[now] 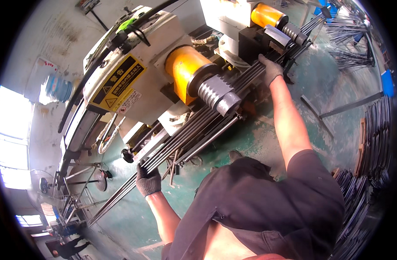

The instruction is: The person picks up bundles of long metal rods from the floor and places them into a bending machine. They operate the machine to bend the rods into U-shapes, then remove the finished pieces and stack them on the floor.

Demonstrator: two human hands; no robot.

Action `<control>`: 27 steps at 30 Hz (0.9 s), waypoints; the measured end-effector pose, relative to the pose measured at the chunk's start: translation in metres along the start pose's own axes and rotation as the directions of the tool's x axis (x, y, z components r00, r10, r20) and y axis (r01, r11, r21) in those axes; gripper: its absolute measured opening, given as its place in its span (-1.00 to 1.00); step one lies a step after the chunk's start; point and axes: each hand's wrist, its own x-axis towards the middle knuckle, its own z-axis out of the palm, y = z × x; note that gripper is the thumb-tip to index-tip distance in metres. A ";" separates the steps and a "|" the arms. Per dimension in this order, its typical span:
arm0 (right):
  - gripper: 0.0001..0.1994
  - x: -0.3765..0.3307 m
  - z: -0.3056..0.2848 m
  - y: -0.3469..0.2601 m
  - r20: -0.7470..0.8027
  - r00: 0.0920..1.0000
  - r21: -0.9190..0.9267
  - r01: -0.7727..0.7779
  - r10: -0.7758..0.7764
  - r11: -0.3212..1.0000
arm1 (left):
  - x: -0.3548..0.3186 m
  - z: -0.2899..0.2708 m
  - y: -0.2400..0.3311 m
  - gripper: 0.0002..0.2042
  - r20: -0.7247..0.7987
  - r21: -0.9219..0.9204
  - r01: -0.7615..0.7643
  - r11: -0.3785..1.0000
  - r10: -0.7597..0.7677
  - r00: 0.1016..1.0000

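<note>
- Torso in dark work clothes fills the near edge, both bare forearms reaching away toward a long bundle of thin metal rods (194,125).
- Left hand (148,181), in a dark knit glove, is nearer; its fingers are curled shut around the near end of the bundle, low and to the left.
- The rods run diagonally from the near left, past that hand, up to the far right, lying side by side under the grooved grey rollers (218,93) of a cream-coloured machine (120,78) with orange cylinders.
- Right hand (270,69), in a grey glove, lies farther along, pressed flat on top of the rods just beside the far roller; fingers look folded over the bundle, though how tightly they clamp I cannot tell.
- Judging by look, the rods are stiff yet springy over such length, heavy as a bundle, smooth and apt to slide or fan apart; holding them at two well-separated places, as here, keeps them together.
- Farther right, more dark rods are stacked on the green floor (267,134).
</note>
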 end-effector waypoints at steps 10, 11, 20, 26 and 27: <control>-0.53 -0.090 0.042 0.092 0.326 0.938 -0.126 0.169 -0.120 0.978 | 0.002 -0.015 -0.004 -0.75 0.010 0.051 -0.223 0.974 0.222 0.975; -0.56 -0.083 0.036 0.108 0.387 0.909 -0.072 0.198 -0.155 0.978 | -0.006 -0.005 -0.015 -0.74 0.048 0.084 -0.219 0.972 0.215 0.975; -0.66 -0.024 0.018 0.066 0.235 0.968 0.150 -0.125 0.087 0.981 | -0.026 0.022 -0.079 -0.59 0.144 0.021 0.052 0.998 -0.054 0.988; -0.47 0.022 0.000 0.035 0.084 0.994 0.132 -0.080 0.069 0.988 | -0.042 0.022 -0.040 -0.59 0.168 -0.048 -0.034 0.998 0.042 0.985; -0.46 0.025 0.004 0.032 0.066 0.997 0.104 -0.056 0.049 0.993 | -0.046 0.019 -0.030 -0.59 0.143 -0.077 -0.079 0.994 0.090 0.986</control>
